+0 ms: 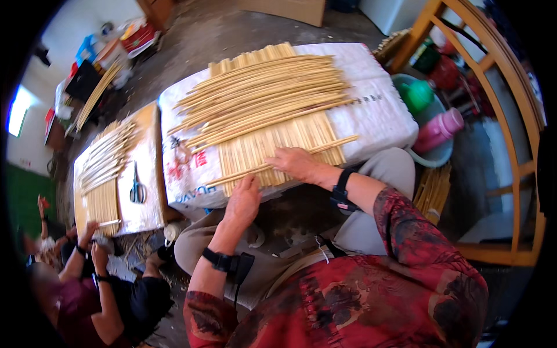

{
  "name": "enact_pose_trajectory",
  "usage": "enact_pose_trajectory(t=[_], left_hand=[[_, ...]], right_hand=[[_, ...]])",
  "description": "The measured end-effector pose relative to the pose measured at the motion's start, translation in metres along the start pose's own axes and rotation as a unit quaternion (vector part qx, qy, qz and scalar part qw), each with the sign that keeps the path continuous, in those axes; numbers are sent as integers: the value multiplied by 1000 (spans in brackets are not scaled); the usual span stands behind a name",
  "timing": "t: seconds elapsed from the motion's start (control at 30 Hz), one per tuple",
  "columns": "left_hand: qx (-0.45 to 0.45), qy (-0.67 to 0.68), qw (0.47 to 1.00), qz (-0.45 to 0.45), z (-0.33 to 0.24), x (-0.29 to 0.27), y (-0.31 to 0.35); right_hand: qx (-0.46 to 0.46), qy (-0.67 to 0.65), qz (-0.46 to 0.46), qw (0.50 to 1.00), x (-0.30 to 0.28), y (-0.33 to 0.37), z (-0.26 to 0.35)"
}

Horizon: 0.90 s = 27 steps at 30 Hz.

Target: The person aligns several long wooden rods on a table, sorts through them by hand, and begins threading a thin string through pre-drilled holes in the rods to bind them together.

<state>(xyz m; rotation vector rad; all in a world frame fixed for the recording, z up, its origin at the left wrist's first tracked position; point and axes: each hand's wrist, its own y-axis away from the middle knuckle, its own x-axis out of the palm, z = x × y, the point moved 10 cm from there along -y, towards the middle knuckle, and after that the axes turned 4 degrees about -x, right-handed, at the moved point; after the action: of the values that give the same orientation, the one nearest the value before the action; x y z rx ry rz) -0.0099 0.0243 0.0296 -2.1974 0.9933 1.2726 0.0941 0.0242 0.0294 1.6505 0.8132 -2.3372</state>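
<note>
On a low table covered in white woven sacking (380,124) lies a flat mat of straw-coloured stalks (278,136). A thick layer of loose, long thin stalks (267,95) rests crosswise over its far part. Nearer to me, one or two stalks (339,142) span the mat's near part. My right hand (296,163) is closed over them near the middle, its fingers bent. At the near edge, toward the stalks' left end, my left hand (245,197) pinches them, with the fingertips partly hidden. Each of my wrists wears a black strap.
To the left, a second table (152,174) holds another stalk mat (103,200), loose stalks and scissors (137,191); a co-worker's hands (93,240) are at its near edge. A blue basin (444,153) with a pink bottle (440,130) stands right, beside a wooden frame (493,87).
</note>
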Motion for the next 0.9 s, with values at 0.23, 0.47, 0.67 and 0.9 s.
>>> enact_pose_trajectory(t=[0.23,0.47,0.67,0.9], left_hand=[[8,-14,1000,9,-9,-3,0],[11,-24,1000,7,-11,-3,2],[-38,-21,999,-7,-4,-20,3],[44,-62,984,-163,-11,-36,-22]], right_hand=[[31,15,-16,999,-9,1,5],[56,19,-30,998,-16,-1,12],[52,4,-17,998,-8,-10,18],[32,6,-7,999,-18,-14,33]])
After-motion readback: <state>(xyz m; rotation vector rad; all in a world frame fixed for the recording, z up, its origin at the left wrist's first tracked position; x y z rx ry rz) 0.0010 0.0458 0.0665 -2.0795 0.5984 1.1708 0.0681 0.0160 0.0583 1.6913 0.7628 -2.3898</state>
